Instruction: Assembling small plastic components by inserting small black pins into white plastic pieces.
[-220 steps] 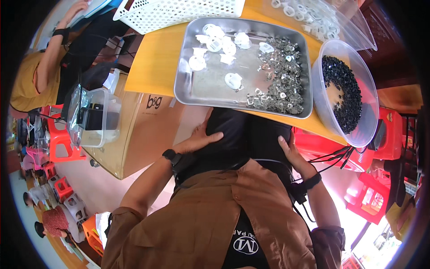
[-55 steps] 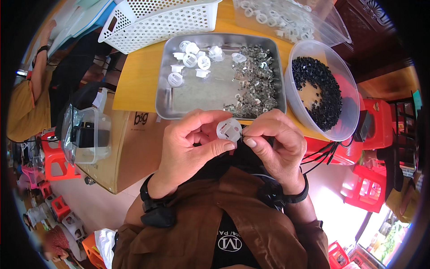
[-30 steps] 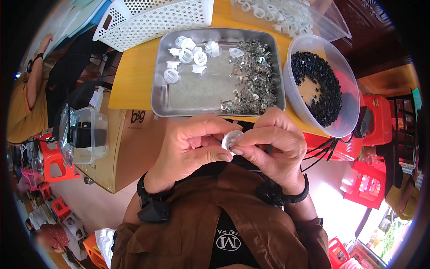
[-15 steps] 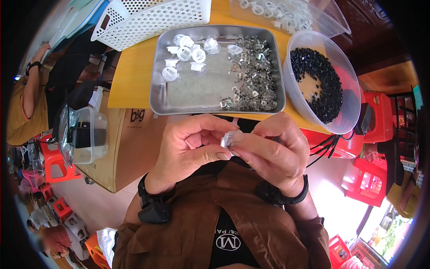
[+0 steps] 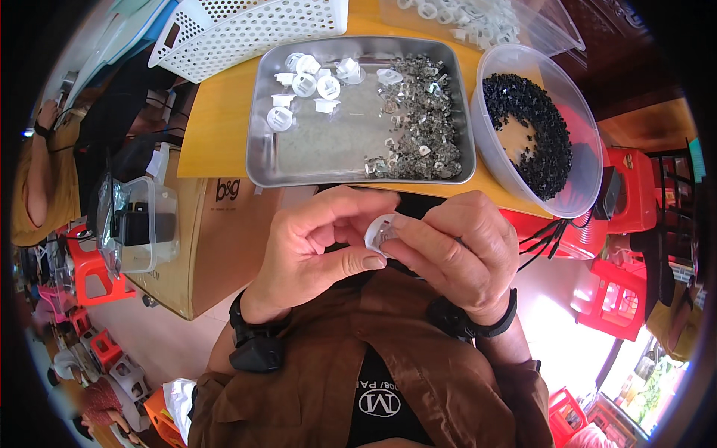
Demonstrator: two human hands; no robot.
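Observation:
In front of my chest, my right hand (image 5: 469, 250) pinches a small round white plastic cap (image 5: 379, 233) by its right side. My left hand (image 5: 317, 243) is around the cap's left side, its thumb close under the rim and its blurred index finger lifted off above, apart from the thumb. Whether its curled fingers touch the cap is hidden. Just beyond my hands is a steel tray (image 5: 299, 181), with several similar white caps (image 5: 304, 85) at its left and a heap of small clear and metallic-looking pieces (image 5: 426, 134) along its right.
Right of the tray stands a clear oval tub (image 5: 589, 160) of small black parts (image 5: 551, 149). A white perforated basket (image 5: 246, 41) and a clear bin (image 5: 534, 33) of whitish rings are at the back. A cardboard box (image 5: 224, 246) is at left; another person's arm (image 5: 36, 175) shows beyond.
My left index finger has lifted off the cap. The cap has tilted, showing more of its round face, and stays in my right fingers.

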